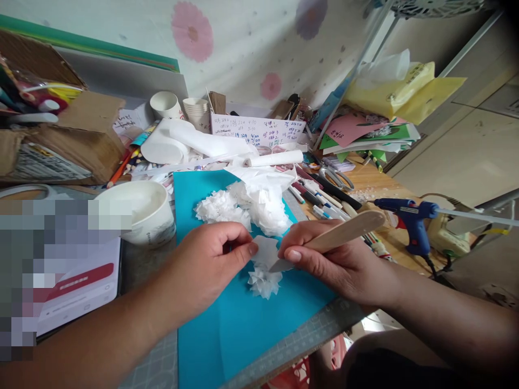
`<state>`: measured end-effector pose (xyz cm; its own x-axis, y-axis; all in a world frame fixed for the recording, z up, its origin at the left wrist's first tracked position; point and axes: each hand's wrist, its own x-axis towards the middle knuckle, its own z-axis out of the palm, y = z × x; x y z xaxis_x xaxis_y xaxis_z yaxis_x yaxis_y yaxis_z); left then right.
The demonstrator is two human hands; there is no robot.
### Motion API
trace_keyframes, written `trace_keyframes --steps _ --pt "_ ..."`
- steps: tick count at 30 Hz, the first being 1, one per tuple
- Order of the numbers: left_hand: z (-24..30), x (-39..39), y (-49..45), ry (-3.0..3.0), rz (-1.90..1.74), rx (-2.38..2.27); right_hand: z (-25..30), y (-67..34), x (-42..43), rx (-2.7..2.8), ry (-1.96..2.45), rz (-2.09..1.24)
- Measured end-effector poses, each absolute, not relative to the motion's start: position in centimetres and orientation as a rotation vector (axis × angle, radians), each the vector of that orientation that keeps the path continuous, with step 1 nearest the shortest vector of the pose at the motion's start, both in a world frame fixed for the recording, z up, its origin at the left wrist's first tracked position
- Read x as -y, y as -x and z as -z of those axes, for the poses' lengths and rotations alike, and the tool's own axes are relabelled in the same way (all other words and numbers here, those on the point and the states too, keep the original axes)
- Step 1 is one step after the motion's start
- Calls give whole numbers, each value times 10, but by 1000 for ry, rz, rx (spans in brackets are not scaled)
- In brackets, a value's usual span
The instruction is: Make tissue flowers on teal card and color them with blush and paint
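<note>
My left hand (217, 254) is closed, thumb and forefinger pinching the edge of a small piece of thin white paper (265, 249). In my right hand (336, 265) is a flat wooden craft stick (351, 229), slanting up to the right. The fingertips of that hand sit at the paper's right side; whether they also grip it I cannot tell. Just below lies a small cluster of ruffled white paper (265, 282) on a blue sheet (219, 335). Larger ruffled white paper clumps (222, 208) rest on the sheet beyond my hands.
A white paper bowl (152, 216) stands left of the blue sheet, near a phone (89, 292). Pens (320, 197), scissors (334, 178) and a blue hot glue gun (411, 216) lie to the right. A cardboard box (93, 121) and stacked paper cups (197, 111) stand behind.
</note>
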<state>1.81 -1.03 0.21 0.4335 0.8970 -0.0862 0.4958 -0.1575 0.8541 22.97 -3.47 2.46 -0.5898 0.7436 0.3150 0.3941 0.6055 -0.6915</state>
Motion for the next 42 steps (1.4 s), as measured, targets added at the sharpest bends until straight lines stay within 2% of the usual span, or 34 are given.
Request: trace_keyframes --steps 8,13,20,23,31,42 --pt "-1 14 -21 -1803 -417 -1185 -24 -234 35 2305 753 -839" --pt "5 16 -22 -2059 -367 -1192 -27 -235 37 2276 779 -892" --pt "8 17 -22 -2198 -357 -1169 -23 -233 39 1829 844 -990" --pt "9 16 -23 -2234 -363 -1157 -23 -230 38 1871 860 -927" --pt "12 19 -24 -2289 -379 -1136 -29 -221 37 2398 846 -625" --pt "7 17 -20 -2120 -433 -1126 -18 -223 37 2537 732 -479"
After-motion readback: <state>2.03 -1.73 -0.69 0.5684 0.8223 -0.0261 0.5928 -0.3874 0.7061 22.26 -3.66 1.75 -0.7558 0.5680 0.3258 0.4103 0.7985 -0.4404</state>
